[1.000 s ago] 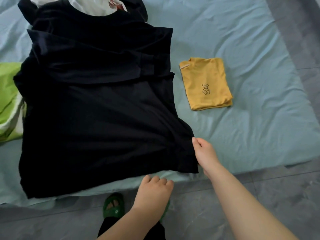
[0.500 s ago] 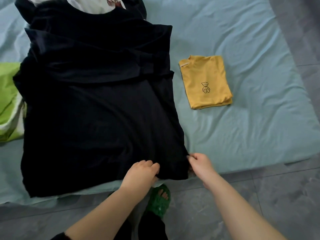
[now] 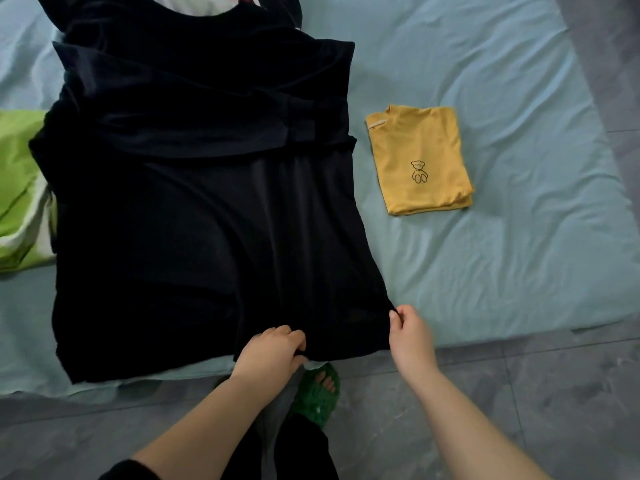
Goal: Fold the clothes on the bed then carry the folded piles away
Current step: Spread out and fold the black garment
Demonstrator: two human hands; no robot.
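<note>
2 hands on the black shirt (image 3: 207, 220), both at its bottom hem, lower centre of frame. Left hand (image 3: 272, 351): fingers curled over the hem edge, gripping cloth. Right hand (image 3: 410, 336): pinches the hem's right corner between thumb and fingers, just right of the left hand.

Shirt lies spread out, neck toward top of frame, and fills most of the left and centre. Sleeves are folded in across the chest, forming a layered band in the upper half. Fabric is near-black with a slight sheen, and soft creases run up from the gripped hem. The hem sits at the near edge of the bed (image 3: 502, 81), on a wrinkled pale blue sheet.

1 yellow shirt (image 3: 420, 161), folded into a rectangle with a small bear outline print, lies right of centre, apart from the black one. Green-and-white cloth (image 3: 17, 188) at the left edge touches the black shirt's side. White garment (image 3: 194, 3) shows at the neck opening. Grey tiled floor (image 3: 519, 410) runs along the bottom, with 1 green sandal (image 3: 317, 393) between the arms.
</note>
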